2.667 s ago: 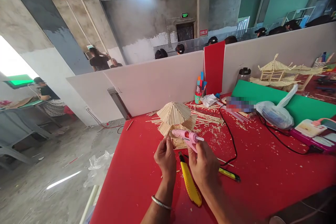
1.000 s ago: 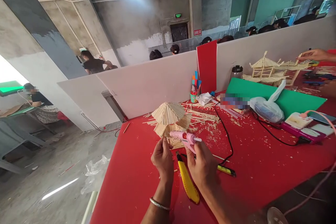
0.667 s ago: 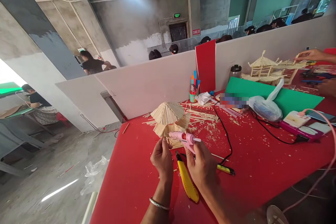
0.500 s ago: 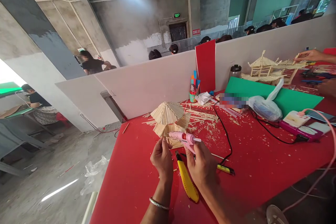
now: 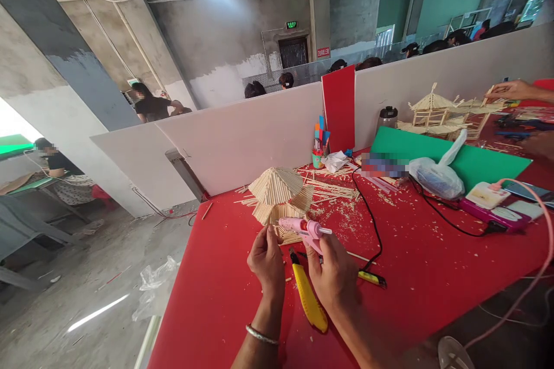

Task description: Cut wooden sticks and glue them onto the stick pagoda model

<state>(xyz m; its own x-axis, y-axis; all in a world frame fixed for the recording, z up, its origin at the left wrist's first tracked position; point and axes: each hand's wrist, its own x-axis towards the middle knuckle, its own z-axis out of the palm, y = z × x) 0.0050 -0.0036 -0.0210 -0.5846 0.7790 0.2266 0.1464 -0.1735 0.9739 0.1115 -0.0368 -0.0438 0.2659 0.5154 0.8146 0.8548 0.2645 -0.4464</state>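
Observation:
My right hand point(image 5: 332, 270) is closed round the grip of a pink glue gun point(image 5: 303, 227), its nozzle pointing left toward my other hand. Fingers pinched, my left hand point(image 5: 267, 259) is raised close to the nozzle; what it holds, if anything, is too small to make out. Just behind both hands stands a small pavilion model point(image 5: 277, 187) of pale wooden sticks, with a tiered roof; its lower front is partly hidden by the glue gun. A yellow utility knife point(image 5: 308, 294) lies on the red table point(image 5: 208, 305) between my forearms.
Loose sticks point(image 5: 333, 189) and shavings are strewn behind and right of the model. A second yellow-handled cutter point(image 5: 372, 279) and a black cable point(image 5: 375, 230) lie to the right. Farther right are a plastic bag point(image 5: 437, 176), a purple power strip point(image 5: 493, 213) and another person's hand point(image 5: 511, 91) at a stick model.

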